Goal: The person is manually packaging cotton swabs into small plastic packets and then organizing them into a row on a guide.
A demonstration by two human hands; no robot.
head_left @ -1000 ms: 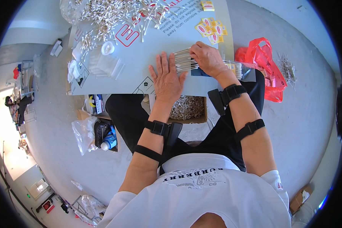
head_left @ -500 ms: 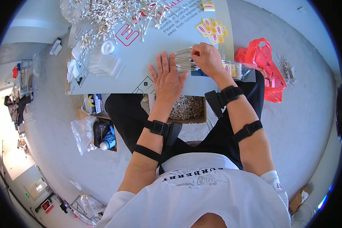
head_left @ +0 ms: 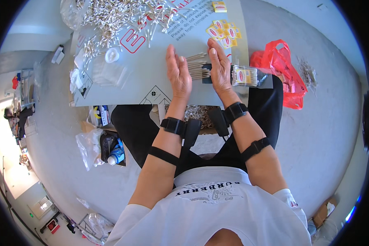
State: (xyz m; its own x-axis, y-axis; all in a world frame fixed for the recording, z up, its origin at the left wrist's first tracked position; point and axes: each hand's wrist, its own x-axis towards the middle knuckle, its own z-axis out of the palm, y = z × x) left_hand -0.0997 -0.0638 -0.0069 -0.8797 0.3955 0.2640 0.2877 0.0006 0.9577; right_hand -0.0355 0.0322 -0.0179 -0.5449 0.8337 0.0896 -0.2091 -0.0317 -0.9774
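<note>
Several cotton swabs (head_left: 198,67) lie side by side on the table, pointing left to right. My left hand (head_left: 179,76) stands on edge at their left ends, fingers stretched out. Facing it, my right hand (head_left: 220,71) stands at their right ends, its fingers straight too. Neither hand grips anything; whether the palms touch the swab tips is hard to see. Partly under the right hand is a dark flat piece (head_left: 207,78). Just right of that hand lies a clear bag of cotton swabs (head_left: 245,76) with a yellow, red and white label card inside.
A big pile of loose swabs (head_left: 110,24) covers the table's far left. Empty clear bags (head_left: 106,78) and a round white lid (head_left: 112,55) lie at left. Label cards (head_left: 224,32) are spread at far right. A red plastic bag (head_left: 276,61) hangs beyond the right edge.
My right hand has let go of its pinch over the swabs and straightened. My left hand has turned from lying flat to standing on edge. The palms now face each other.
</note>
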